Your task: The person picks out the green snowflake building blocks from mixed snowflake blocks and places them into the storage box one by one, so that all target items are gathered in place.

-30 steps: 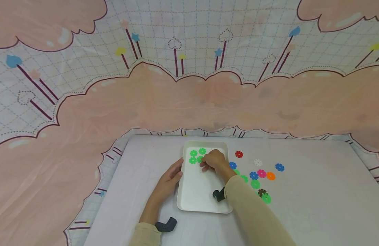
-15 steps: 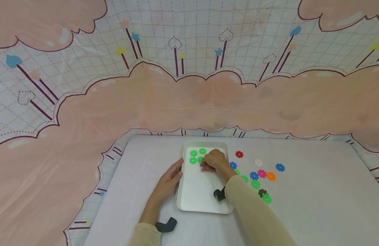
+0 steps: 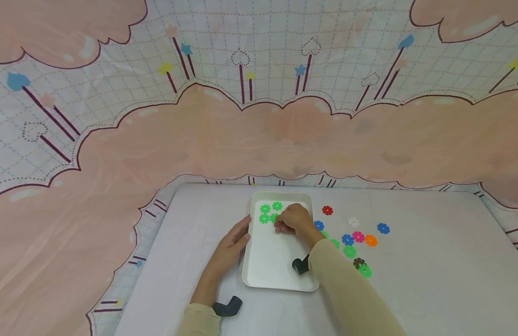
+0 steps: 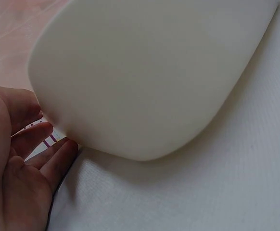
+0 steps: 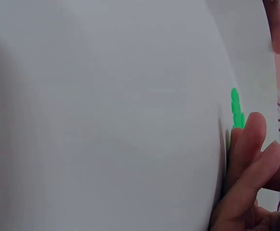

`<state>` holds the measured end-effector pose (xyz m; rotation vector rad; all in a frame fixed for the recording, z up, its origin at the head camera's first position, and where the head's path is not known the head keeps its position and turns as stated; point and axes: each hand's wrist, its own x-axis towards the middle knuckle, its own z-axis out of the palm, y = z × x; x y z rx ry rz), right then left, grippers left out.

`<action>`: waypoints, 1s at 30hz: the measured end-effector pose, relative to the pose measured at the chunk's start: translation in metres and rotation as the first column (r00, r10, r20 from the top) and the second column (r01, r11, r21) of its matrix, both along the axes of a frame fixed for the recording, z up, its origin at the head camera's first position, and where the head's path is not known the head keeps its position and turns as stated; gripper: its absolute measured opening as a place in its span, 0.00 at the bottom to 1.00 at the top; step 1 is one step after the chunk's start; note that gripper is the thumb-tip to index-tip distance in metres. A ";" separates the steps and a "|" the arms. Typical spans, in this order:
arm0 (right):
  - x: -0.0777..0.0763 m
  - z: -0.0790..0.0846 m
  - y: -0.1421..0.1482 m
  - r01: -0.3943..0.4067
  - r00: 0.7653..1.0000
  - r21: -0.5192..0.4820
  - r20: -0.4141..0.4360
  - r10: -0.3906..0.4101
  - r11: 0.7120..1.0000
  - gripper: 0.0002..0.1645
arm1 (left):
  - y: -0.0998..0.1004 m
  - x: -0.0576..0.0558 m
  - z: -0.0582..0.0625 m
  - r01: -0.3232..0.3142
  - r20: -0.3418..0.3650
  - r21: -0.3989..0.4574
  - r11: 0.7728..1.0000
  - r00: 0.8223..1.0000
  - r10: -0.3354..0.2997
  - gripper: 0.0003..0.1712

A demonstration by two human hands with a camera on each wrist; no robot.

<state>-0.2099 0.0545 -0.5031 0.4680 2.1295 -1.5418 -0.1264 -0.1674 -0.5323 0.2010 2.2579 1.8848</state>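
A white tray (image 3: 269, 261) lies on the table, with several green snowflake discs (image 3: 265, 208) grouped flat near its far left corner. My left hand (image 3: 228, 252) is at the tray's left side, fingers extended and fingertips against the rim; the left wrist view shows those fingertips (image 4: 71, 145) at the tray edge. Reaching over the tray's right side, my right hand (image 3: 294, 219) has curled fingers and pinches the nearest green disc (image 3: 273, 218) of the group. In the right wrist view its fingers (image 5: 248, 149) partly hide the green discs (image 5: 236, 107).
Right of the tray lie scattered loose discs: red (image 3: 327, 210), white (image 3: 353, 222), blue (image 3: 383, 228), pink (image 3: 358, 237), orange (image 3: 371, 241), brown (image 3: 359, 262) and several green (image 3: 349, 251). The right forearm partly covers some. A patterned cloth (image 3: 242, 140) rises behind the table.
Both hands, the tray and the discs hold practically the same places; only a very slight shift of the head view shows.
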 end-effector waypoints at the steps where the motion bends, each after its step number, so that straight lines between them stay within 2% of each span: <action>1: 0.000 0.000 0.001 0.001 1.000 -0.005 0.003 -0.001 1.000 0.08 | 0.000 0.000 0.000 0.002 -0.003 0.002 1.000 1.000 -0.002 0.31; 9: 0.000 0.004 0.009 -0.015 1.000 -0.040 -0.001 0.015 0.999 0.08 | 0.003 -0.002 -0.001 0.007 -0.010 -0.006 1.000 1.000 -0.007 0.31; 13: 0.001 0.010 0.014 -0.031 0.999 -0.066 -0.033 0.029 0.997 0.08 | 0.003 -0.002 -0.001 0.002 0.003 -0.018 1.000 1.000 -0.002 0.31; 21: 0.001 0.037 0.021 -0.129 0.984 -0.078 -0.133 0.118 0.989 0.10 | 0.002 0.000 0.002 -0.034 0.022 -0.064 0.997 0.999 0.035 0.30; 26: 0.005 0.057 0.029 -0.218 0.958 0.001 -0.190 0.215 0.976 0.11 | 0.001 0.001 0.004 -0.039 0.011 -0.072 0.997 0.999 0.040 0.30; 30: 0.013 0.070 0.042 -0.297 0.920 0.086 -0.243 0.309 0.951 0.12 | 0.001 0.002 0.006 -0.037 0.016 -0.071 0.997 0.999 0.038 0.30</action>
